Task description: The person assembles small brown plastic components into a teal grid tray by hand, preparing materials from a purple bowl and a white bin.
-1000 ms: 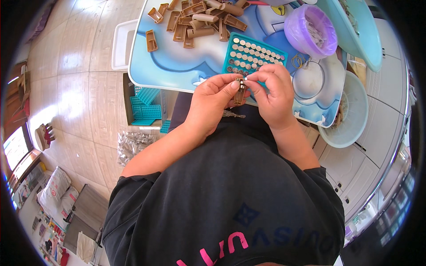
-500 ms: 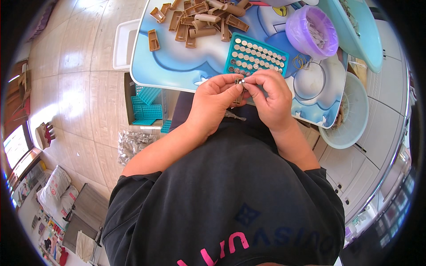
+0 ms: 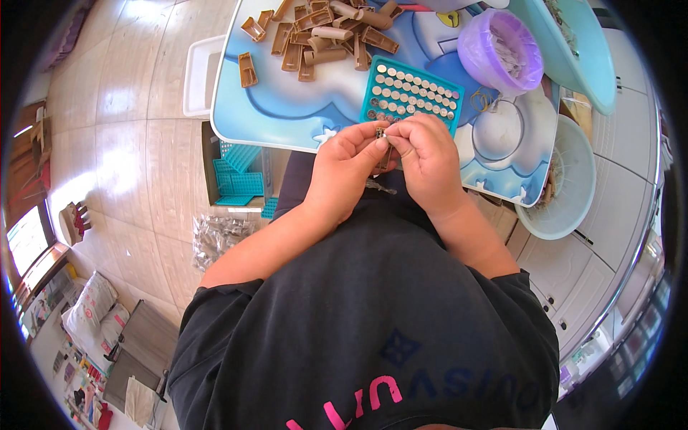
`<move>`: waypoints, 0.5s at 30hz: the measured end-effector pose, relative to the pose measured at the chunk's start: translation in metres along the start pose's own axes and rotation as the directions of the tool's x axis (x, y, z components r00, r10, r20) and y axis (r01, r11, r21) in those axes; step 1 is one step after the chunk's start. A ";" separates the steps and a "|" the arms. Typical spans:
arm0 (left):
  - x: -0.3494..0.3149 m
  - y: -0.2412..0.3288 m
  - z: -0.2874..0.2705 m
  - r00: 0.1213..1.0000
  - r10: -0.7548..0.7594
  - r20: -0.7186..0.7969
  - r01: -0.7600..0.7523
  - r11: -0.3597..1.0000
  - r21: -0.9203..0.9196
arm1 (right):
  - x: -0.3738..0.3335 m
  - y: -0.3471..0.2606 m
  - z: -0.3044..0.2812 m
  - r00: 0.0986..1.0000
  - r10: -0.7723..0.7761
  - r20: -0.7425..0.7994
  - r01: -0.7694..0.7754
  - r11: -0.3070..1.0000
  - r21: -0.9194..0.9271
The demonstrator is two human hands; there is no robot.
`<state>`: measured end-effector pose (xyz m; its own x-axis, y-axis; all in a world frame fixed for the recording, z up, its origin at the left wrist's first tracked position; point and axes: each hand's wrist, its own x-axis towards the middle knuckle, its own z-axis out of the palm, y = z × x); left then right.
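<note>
My left hand [image 3: 340, 168] is closed round a narrow brown plastic casing [image 3: 385, 159], held upright at the table's near edge. At the casing's upper end, my right hand [image 3: 433, 161] pinches a tiny shiny metal part [image 3: 385, 134]; fingertips hide much of it. Just beyond my hands lies a teal tray [image 3: 459, 107] with rows of round silver discs [image 3: 405, 93]. A heap of brown plastic casings [image 3: 330, 54] is on the far side of the table, and one single casing [image 3: 247, 69] lies apart to the left.
The blue patterned table [image 3: 287, 115] carries a lilac lined basin [image 3: 469, 54] at right, with thin wire loops [image 3: 484, 100] beside it. Pale teal [image 3: 598, 64] and translucent basins [image 3: 580, 201] stand farther right. Left below are a box of teal trays [image 3: 236, 183] and a clear bag [image 3: 218, 240].
My right hand has shifted slightly left, its fingertips closer over the casing's upper end, covering more of the metal part. My left hand keeps its hold on the casing.
</note>
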<state>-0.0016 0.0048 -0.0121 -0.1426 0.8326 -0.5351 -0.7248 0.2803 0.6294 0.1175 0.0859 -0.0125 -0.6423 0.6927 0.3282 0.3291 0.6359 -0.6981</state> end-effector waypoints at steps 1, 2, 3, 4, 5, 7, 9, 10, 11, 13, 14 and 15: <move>-0.001 0.000 0.000 1.000 0.011 0.000 -0.011 1.000 -0.008 | 0.000 -0.001 0.001 1.000 -0.002 -0.001 0.002 1.000 -0.001; -0.001 -0.001 0.000 1.000 0.013 0.002 -0.013 1.000 -0.008 | -0.001 -0.002 0.001 0.999 -0.031 -0.025 0.031 1.000 -0.002; -0.001 0.000 -0.001 1.000 0.013 0.002 -0.013 0.999 -0.053 | -0.001 -0.003 0.002 0.997 -0.061 -0.049 0.061 0.998 -0.002; -0.002 0.000 -0.003 1.000 0.014 0.001 -0.014 0.995 -0.098 | -0.001 -0.005 0.002 0.997 -0.064 -0.048 0.064 0.998 -0.001; -0.003 0.003 -0.003 1.000 0.017 0.000 -0.017 0.995 -0.100 | -0.001 -0.007 0.001 0.997 -0.075 -0.037 0.075 0.997 0.020; -0.007 0.009 -0.003 1.000 0.008 -0.006 -0.009 0.992 -0.124 | 0.002 -0.010 0.001 0.996 -0.087 -0.026 0.088 0.995 0.042; -0.008 0.010 -0.010 1.000 0.023 0.001 -0.023 0.988 -0.152 | 0.005 -0.014 0.001 0.995 -0.096 -0.001 0.095 0.992 0.088; -0.009 0.010 -0.013 0.999 0.036 0.008 -0.034 0.983 -0.180 | 0.007 -0.016 0.003 0.995 -0.099 0.001 0.098 0.991 0.088; -0.010 0.012 -0.015 0.999 0.039 0.006 -0.037 0.983 -0.182 | 0.009 -0.019 0.005 0.996 -0.088 -0.001 0.088 0.986 0.140; -0.011 0.016 -0.018 0.999 0.037 -0.034 -0.043 0.977 -0.209 | 0.014 -0.021 0.006 0.997 -0.080 0.000 0.078 0.979 0.189; -0.011 0.018 -0.021 0.999 0.038 -0.034 -0.045 0.976 -0.211 | 0.016 -0.020 0.006 0.998 -0.039 0.058 0.021 0.958 0.285; -0.011 0.021 -0.024 0.999 0.035 -0.008 -0.036 0.980 -0.196 | 0.019 -0.019 0.006 0.993 -0.006 0.120 -0.040 0.925 0.377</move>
<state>-0.0312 -0.0101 -0.0059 -0.1731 0.8384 -0.5168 -0.8372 0.1511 0.5256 0.0948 0.0850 0.0035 -0.7224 0.6433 0.2536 0.0692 0.4321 -0.8992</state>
